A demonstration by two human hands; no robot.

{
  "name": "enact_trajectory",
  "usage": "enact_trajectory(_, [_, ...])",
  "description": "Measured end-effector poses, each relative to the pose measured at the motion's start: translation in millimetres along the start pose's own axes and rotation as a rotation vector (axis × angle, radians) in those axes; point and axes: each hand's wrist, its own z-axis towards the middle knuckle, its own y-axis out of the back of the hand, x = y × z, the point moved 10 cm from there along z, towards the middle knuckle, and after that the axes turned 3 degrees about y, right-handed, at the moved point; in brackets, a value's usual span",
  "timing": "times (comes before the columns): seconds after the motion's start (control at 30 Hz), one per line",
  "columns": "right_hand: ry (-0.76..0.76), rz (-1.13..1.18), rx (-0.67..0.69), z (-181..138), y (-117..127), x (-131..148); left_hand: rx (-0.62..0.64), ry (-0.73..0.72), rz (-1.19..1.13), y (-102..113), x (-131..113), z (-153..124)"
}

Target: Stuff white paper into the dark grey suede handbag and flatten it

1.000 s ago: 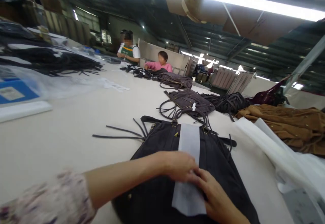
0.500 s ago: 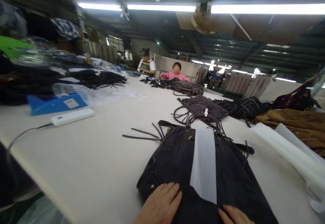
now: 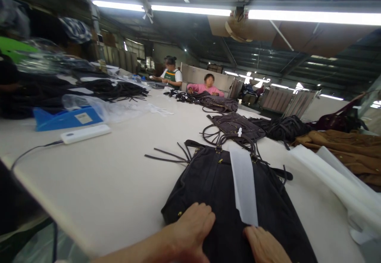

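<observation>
A dark suede handbag [image 3: 208, 183] lies flat on the long white table [image 3: 113, 175], handles pointing away from me. A narrow white paper strip [image 3: 244, 183] lies lengthwise on it. My left hand [image 3: 190, 227] rests palm-down on the bag's near left corner, fingers together. My right hand [image 3: 262, 245] lies flat on the bag just below the strip's near end. Neither hand grips anything.
More dark bags [image 3: 235, 126] and straps [image 3: 282, 128] lie further along the table. Brown bags [image 3: 342, 147] and white paper sheets [image 3: 336, 183] are at right. A white power bank [image 3: 85, 133], blue box [image 3: 65, 118] and plastic wrap are at left. Two people [image 3: 205, 85] sit at the far end.
My hands slid from the middle of the strip down to the bag's near edge. The view swung left and back; over the last half second both hands shifted slightly forward.
</observation>
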Motion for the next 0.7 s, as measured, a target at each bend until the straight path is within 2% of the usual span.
enact_trajectory(0.13, [-0.079, 0.021, 0.153, 15, -3, 2, 0.076, -0.012, 0.043, 13, -6, 21])
enact_trajectory(0.27, [-0.074, 0.098, 0.254, 17, 5, 14, 0.141, -0.012, 0.041, 20, -7, 26])
enact_trajectory(0.37, [-0.121, 0.147, 0.292, 15, 12, 15, 0.069, -0.037, 0.023, 20, -9, 22])
enact_trajectory(0.53, [-0.198, 0.251, 0.203, 19, 28, 14, -0.107, -0.014, 0.077, 17, -15, 14])
enact_trajectory(0.63, [-0.288, 0.464, 0.212, 22, 32, 7, -0.115, 0.056, 0.034, 22, -19, 5])
enact_trajectory(0.7, [-0.333, 0.671, 0.250, 24, 33, 4, -0.098, 0.039, -0.020, 28, -26, -3])
